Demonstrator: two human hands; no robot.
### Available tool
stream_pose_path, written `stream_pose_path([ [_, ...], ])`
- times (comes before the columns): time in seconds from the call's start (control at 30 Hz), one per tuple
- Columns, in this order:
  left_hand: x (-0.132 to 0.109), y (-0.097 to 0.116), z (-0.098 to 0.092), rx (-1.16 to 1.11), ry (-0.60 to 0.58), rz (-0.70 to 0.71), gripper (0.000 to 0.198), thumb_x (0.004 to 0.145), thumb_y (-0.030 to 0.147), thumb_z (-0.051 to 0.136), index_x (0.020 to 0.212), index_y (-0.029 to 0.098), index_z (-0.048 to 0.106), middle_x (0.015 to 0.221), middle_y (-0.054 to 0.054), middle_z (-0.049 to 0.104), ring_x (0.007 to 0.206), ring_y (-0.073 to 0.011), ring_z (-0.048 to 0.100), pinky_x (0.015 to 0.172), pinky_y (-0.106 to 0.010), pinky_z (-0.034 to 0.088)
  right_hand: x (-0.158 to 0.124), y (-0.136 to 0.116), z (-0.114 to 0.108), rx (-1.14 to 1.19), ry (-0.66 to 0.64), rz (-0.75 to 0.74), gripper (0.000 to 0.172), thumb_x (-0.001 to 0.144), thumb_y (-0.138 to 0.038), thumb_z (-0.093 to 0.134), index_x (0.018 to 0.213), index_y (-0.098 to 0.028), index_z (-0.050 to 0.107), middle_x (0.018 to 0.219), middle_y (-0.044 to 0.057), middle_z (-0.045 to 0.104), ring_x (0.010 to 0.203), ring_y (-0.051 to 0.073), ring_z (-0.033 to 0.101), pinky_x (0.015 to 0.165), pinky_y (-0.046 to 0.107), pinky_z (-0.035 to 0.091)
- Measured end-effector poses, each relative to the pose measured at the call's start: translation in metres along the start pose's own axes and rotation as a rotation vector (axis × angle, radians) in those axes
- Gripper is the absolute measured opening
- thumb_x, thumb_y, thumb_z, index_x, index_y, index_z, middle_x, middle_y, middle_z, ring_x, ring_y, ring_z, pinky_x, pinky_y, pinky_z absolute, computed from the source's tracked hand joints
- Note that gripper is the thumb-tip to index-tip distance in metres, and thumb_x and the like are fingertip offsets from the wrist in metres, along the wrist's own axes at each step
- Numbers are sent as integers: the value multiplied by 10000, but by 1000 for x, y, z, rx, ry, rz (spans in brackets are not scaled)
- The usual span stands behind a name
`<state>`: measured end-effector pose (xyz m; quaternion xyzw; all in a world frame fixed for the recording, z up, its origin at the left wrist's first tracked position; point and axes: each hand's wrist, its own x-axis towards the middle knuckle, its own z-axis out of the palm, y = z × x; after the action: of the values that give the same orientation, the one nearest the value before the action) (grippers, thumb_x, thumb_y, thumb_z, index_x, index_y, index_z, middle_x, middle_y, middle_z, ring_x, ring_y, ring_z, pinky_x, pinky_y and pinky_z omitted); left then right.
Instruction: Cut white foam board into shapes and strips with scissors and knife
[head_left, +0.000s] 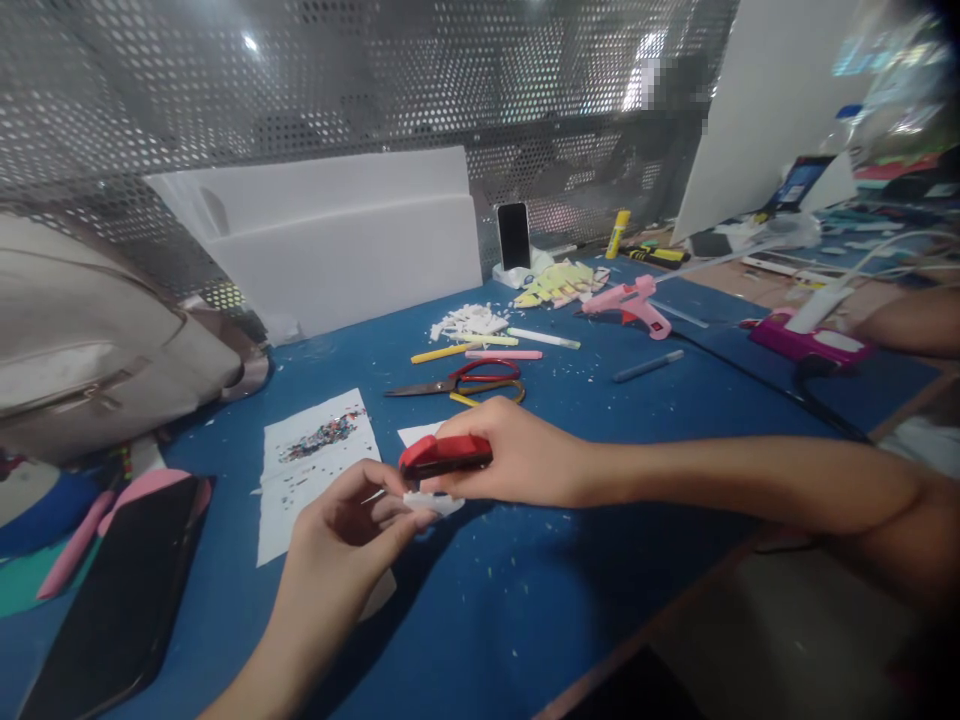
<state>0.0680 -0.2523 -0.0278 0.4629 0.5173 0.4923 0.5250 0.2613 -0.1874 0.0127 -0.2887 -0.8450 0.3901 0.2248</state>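
Note:
In the head view, my right hand (pixel 517 450) is closed around a small red stapler (pixel 450 453) with a dark underside, held over the blue table. My left hand (pixel 352 530) pinches a small white piece (pixel 435 502) between thumb and fingers, directly under the stapler's front end. Whether the piece is paper or foam is hard to tell. Part of a white sheet (pixel 416 433) shows behind the stapler. Left of my hands lies a white paper (pixel 315 460) with multicoloured bits on it. Scissors (pixel 450 385) with red and brownish handles rest just beyond my right hand.
White scraps (pixel 469 322), a pink marker (pixel 502 354) and other pens lie behind the scissors. A pink glue gun (pixel 630 305) trails a black cable rightward. A large black phone (pixel 120 600) and a beige bag (pixel 97 350) occupy the left. Another person's arm (pixel 911 322) is at right.

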Motion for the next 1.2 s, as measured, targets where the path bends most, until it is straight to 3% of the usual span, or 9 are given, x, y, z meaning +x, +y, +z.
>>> stream_pose_path([
  [0.13,0,0,0,-14,-15,0,266,670,167,813,852,220,626,629,74,614,632,-103,625,688,-202,505,0,-1,-2,4,-37,8,193,856,-314,612,812,-136,671,698,-15,588,619,94,477,573,229,330],
  [0.33,-4,5,5,85,69,29,264,646,165,817,835,207,637,693,54,660,651,-106,640,670,-186,511,5,1,-2,-6,-36,-73,108,783,-227,641,716,-146,616,677,-30,594,632,91,515,569,223,335],
  [0.5,-4,6,3,139,69,141,167,677,163,784,727,195,628,743,29,643,724,-119,632,693,-181,493,10,6,-1,235,-143,22,85,804,-229,600,784,-148,617,678,-34,552,605,80,466,554,204,357],
  [0.6,-1,6,1,141,70,165,168,688,177,785,731,191,623,722,32,611,709,-108,598,670,-166,473,11,10,0,252,-99,54,75,797,-226,594,774,-154,593,679,-35,540,603,82,462,557,207,364],
  [0.77,1,6,1,104,71,160,187,687,180,785,727,199,603,725,43,602,704,-94,581,664,-150,464,12,12,-2,119,61,3,190,817,-293,609,694,-157,560,592,-55,435,557,82,395,519,227,294],
  [0.9,0,5,5,81,56,112,184,667,165,787,716,191,612,726,30,625,693,-99,597,654,-156,466,14,9,-6,63,120,-6,171,840,-315,617,800,-148,625,669,-30,536,624,95,454,579,231,324],
  [1.07,3,-2,4,15,64,22,234,615,176,815,765,196,637,772,31,650,651,-97,615,640,-179,497,11,5,-3,60,32,-23,161,812,-283,655,723,-150,634,641,-33,558,603,87,482,551,220,320],
  [1.2,5,-4,1,30,54,1,256,593,177,828,778,193,652,781,21,685,653,-100,630,639,-177,502,11,7,-1,137,-39,43,192,821,-349,664,826,-160,694,732,-16,629,634,90,512,557,215,332],
])
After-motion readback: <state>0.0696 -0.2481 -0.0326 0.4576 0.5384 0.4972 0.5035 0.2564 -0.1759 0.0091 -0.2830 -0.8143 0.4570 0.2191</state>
